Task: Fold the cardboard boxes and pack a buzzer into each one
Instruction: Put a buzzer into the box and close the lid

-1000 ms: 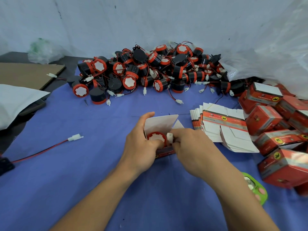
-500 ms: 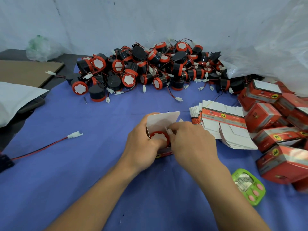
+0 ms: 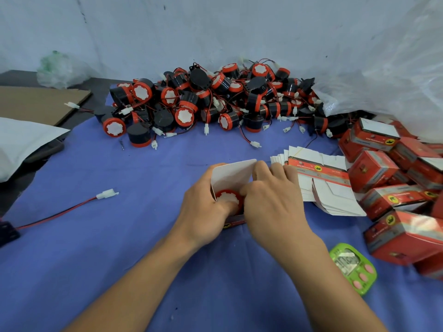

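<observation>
Centre of blue cloth: open box, white lid flap up, buzzer sitting inside, red face up. Left hand clamped round the box's left side, thumb on the buzzer. Right hand curled over the box's right side, fingertips at the flap edge. From the box: buzzer pile at 12 o'clock, flat boxes just beside at 3, folded boxes beyond, green timer at 4, loose wire at 9.
</observation>
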The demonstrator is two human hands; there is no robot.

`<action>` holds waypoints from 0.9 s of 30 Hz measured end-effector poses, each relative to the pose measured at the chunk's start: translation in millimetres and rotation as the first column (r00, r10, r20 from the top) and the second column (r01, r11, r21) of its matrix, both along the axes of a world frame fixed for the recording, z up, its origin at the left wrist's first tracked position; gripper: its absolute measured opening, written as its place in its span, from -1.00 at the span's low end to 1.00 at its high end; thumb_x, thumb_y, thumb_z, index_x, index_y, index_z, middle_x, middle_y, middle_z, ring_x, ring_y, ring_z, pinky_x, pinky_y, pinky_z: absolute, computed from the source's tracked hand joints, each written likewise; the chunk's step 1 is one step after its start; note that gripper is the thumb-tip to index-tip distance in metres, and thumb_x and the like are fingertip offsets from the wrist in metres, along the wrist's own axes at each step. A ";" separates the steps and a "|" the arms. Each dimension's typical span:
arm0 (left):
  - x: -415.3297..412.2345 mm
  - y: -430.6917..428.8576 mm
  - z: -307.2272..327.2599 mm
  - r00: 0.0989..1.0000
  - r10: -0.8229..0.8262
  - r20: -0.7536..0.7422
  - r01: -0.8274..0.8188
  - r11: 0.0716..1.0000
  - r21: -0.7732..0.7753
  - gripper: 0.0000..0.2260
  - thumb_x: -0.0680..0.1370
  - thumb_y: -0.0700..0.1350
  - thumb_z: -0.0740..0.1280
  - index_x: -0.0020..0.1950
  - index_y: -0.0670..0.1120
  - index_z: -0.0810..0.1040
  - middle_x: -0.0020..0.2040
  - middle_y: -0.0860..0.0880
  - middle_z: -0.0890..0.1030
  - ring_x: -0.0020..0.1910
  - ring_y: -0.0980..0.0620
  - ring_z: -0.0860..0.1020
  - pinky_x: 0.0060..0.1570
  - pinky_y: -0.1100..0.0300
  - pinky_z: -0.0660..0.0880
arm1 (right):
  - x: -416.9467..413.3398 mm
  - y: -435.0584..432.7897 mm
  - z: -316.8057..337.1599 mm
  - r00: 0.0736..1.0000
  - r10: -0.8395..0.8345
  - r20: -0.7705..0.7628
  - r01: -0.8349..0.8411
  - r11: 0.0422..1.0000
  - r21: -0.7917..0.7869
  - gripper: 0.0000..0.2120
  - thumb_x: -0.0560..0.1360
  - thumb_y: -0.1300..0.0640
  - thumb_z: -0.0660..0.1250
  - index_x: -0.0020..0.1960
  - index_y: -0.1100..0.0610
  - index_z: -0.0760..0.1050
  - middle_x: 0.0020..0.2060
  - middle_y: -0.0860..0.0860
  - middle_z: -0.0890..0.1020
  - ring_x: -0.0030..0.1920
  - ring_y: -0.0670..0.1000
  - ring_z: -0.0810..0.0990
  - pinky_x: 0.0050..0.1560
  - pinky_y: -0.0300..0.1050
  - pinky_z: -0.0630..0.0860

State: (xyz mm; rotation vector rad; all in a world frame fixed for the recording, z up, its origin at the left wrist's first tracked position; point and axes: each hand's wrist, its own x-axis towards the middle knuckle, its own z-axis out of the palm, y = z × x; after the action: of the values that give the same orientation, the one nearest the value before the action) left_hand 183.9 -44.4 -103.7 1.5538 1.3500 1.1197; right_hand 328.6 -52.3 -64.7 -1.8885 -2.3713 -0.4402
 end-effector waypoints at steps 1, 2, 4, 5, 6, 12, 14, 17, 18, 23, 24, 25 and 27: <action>-0.1 0.2 0.2 1.000 -0.003 0.003 0.003 1.000 -0.007 -0.47 0.43 -0.21 0.44 0.32 0.23 0.52 0.11 0.28 0.67 0.12 0.28 0.63 -0.01 0.39 0.55 | 2.1 0.1 -1.6 1.000 0.021 -0.013 -0.021 1.000 -0.001 -0.69 0.45 0.11 0.16 -0.07 -0.11 0.65 -0.08 -0.05 0.27 -0.06 0.08 0.22 0.07 0.00 0.14; -0.1 0.7 0.9 1.000 -0.007 0.004 0.007 1.000 -0.020 -0.46 0.40 -0.16 0.44 0.33 0.24 0.50 0.11 0.27 0.67 0.11 0.27 0.62 0.01 0.35 0.55 | 5.0 -0.7 -4.1 0.992 0.049 -0.120 -0.047 0.999 0.020 -0.69 0.45 0.13 0.18 -0.09 -0.11 0.68 -0.06 -0.04 0.34 -0.03 0.08 0.29 0.10 -0.01 0.19; -1.3 3.2 2.0 1.000 -0.007 0.010 0.007 0.999 -0.049 -0.40 0.33 -0.10 0.43 0.34 0.24 0.49 0.09 0.24 0.67 0.10 0.25 0.62 0.04 0.25 0.57 | 7.9 -1.5 -8.0 0.789 0.081 -0.609 -0.030 0.995 0.094 -0.73 0.48 0.24 0.30 -0.11 -0.03 0.74 -0.01 -0.04 0.53 0.01 0.03 0.48 0.13 -0.10 0.35; -2.2 5.3 1.9 1.000 -0.005 0.015 0.006 0.998 -0.061 -0.38 0.29 -0.10 0.43 0.34 0.25 0.48 0.07 0.24 0.67 0.09 0.24 0.63 0.03 0.22 0.57 | 9.1 0.6 -9.0 0.570 0.079 -0.818 0.024 0.993 0.112 -0.75 0.47 0.30 0.37 -0.12 -0.01 0.74 -0.02 -0.07 0.61 0.00 -0.04 0.56 0.11 -0.17 0.43; -2.7 6.6 1.8 1.000 -0.003 0.015 0.005 0.997 -0.074 -0.36 0.27 -0.10 0.43 0.33 0.26 0.48 0.05 0.24 0.67 0.07 0.23 0.62 0.02 0.21 0.56 | 10.9 3.3 -8.6 0.329 0.064 -0.942 0.098 0.990 0.102 -0.74 0.46 0.33 0.39 -0.14 -0.01 0.72 -0.08 -0.11 0.67 -0.06 -0.10 0.61 0.05 -0.22 0.50; -4.0 7.8 2.3 0.999 0.004 0.045 0.000 0.995 -0.098 -0.38 0.24 -0.13 0.43 0.28 0.24 0.51 0.04 0.19 0.68 0.09 0.14 0.64 0.09 0.08 0.60 | 33.1 15.7 -14.4 -0.008 -0.330 -0.944 -0.272 0.909 -0.315 -0.67 0.57 0.38 0.24 0.04 0.11 0.73 -0.05 0.05 0.76 0.06 0.14 0.72 0.29 0.17 0.57; -5.6 9.4 1.8 0.999 0.016 0.052 -0.010 0.994 -0.106 -0.40 0.23 -0.14 0.42 0.23 0.26 0.52 0.03 0.20 0.68 0.08 0.15 0.64 0.07 0.10 0.61 | 36.0 15.2 -19.8 0.014 -0.364 -0.931 -0.427 0.840 -0.335 -0.66 0.63 0.35 0.19 0.16 0.12 0.70 0.06 0.07 0.75 0.17 0.11 0.69 0.38 0.15 0.50; -7.4 10.2 1.1 0.997 0.033 0.065 -0.025 0.993 -0.115 -0.39 0.22 -0.16 0.41 0.21 0.28 0.52 -0.01 0.21 0.68 0.02 0.20 0.64 -0.05 0.21 0.57 | 41.3 15.0 -23.0 -0.010 -0.332 -0.943 -0.541 0.795 -0.274 -0.67 0.68 0.30 0.16 0.28 0.13 0.63 0.18 0.10 0.71 0.29 0.15 0.62 0.46 0.16 0.40; -7.7 9.9 0.3 0.997 0.040 0.068 -0.032 0.993 -0.116 -0.38 0.21 -0.15 0.40 0.23 0.28 0.51 -0.01 0.20 0.68 0.02 0.20 0.64 -0.06 0.23 0.55 | 43.0 15.1 -23.2 -0.016 -0.327 -0.945 -0.567 0.781 -0.261 -0.68 0.69 0.28 0.17 0.31 0.13 0.62 0.21 0.10 0.69 0.32 0.14 0.60 0.48 0.16 0.38; -4.5 6.6 0.9 0.989 0.125 0.081 -0.119 0.990 -0.077 -0.64 0.40 0.12 0.33 0.20 0.25 0.56 -0.02 0.28 0.66 0.00 0.28 0.61 -0.08 0.32 0.49 | 42.1 15.0 -24.8 -0.031 -0.316 -0.948 -0.642 0.734 -0.223 -0.66 0.59 0.16 0.37 0.35 0.15 0.58 0.25 0.12 0.67 0.32 0.14 0.60 0.43 0.08 0.44; -3.1 5.7 1.7 0.983 0.158 0.097 -0.151 0.986 -0.069 -0.69 0.44 0.24 0.26 0.13 0.23 0.59 -0.03 0.26 0.67 0.00 0.27 0.61 -0.05 0.25 0.51 | 41.3 15.7 -25.2 -0.032 -0.318 -0.948 -0.637 0.737 -0.225 -0.66 0.57 0.16 0.40 0.33 0.15 0.59 0.23 0.12 0.68 0.30 0.14 0.62 0.40 0.06 0.47; -1.1 5.3 1.5 0.976 0.185 0.118 -0.179 0.982 -0.063 -0.66 0.45 0.32 0.19 0.04 0.20 0.62 -0.05 0.23 0.68 -0.02 0.24 0.62 -0.03 0.17 0.53 | 40.3 16.2 -25.4 -0.032 -0.321 -0.947 -0.628 0.743 -0.231 -0.68 0.56 0.17 0.43 0.31 0.15 0.61 0.21 0.12 0.69 0.27 0.13 0.64 0.37 0.04 0.49; 3.1 4.4 1.4 0.959 0.246 0.141 -0.238 0.968 -0.074 -0.65 0.44 0.33 0.16 -0.10 0.17 0.63 -0.13 0.18 0.69 -0.08 0.16 0.63 -0.07 0.07 0.56 | 38.0 16.6 -26.1 -0.014 -0.323 -0.946 -0.592 0.765 -0.252 -0.74 0.57 0.19 0.44 0.26 0.13 0.65 0.16 0.08 0.72 0.23 0.10 0.67 0.34 0.01 0.52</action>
State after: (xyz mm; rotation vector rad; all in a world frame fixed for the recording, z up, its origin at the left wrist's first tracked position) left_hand 187.0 -40.0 -102.3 1.2609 1.4836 1.3079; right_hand 366.6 -35.8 -90.8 -1.0534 -1.4454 1.5292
